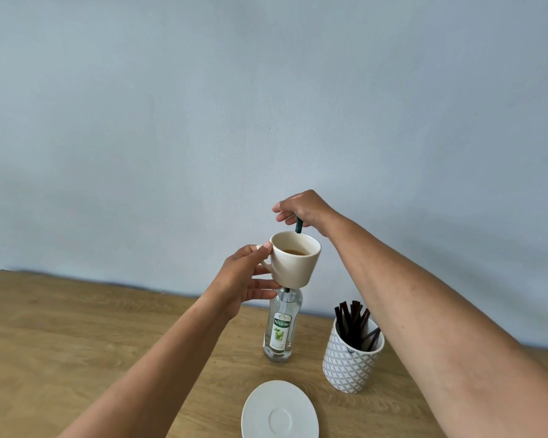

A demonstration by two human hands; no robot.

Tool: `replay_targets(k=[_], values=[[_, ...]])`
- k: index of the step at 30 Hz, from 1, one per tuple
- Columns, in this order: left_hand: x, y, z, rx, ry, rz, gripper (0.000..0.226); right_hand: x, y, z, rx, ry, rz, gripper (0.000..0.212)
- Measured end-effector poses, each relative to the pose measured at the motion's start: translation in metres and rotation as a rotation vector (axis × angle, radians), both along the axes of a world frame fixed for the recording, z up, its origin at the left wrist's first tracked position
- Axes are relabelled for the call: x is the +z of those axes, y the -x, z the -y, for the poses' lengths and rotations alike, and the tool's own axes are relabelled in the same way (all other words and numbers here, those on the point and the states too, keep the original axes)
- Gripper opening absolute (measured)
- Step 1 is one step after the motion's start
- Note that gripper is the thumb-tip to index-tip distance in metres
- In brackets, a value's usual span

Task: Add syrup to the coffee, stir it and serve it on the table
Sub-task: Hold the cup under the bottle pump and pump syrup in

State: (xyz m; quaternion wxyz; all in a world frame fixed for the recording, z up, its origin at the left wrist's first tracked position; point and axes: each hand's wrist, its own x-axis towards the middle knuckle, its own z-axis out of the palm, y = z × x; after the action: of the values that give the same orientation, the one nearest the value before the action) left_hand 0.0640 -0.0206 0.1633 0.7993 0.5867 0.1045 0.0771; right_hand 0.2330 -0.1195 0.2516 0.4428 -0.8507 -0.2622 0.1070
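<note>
A wooden table (76,336) carries a patterned holder (348,365) of dark stir sticks at right, a saucer (279,409) nearest, and a syrup bottle (280,330) behind it. Above the bottle, the left hand (244,279) grips the cream cup (295,260) of coffee by its handle; the right hand (304,210) closes on the green pump top (298,225).
</note>
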Motion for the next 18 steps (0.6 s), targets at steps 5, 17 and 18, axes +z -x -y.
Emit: replay_targets(k=[5, 17, 18], values=[[0.002, 0.002, 0.0, 0.002, -0.005, -0.004, 0.027, 0.0, 0.0, 0.0, -0.008, 0.016, 0.007, 0.03], [0.003, 0.004, -0.002, 0.004, 0.011, 0.002, 0.026, 0.011, 0.0, -0.004, 0.037, 0.21, 0.038, 0.037], [0.003, 0.003, -0.003, 0.004, 0.015, 0.002, 0.026, 0.009, -0.001, -0.004, 0.03, 0.216, 0.031, 0.037]])
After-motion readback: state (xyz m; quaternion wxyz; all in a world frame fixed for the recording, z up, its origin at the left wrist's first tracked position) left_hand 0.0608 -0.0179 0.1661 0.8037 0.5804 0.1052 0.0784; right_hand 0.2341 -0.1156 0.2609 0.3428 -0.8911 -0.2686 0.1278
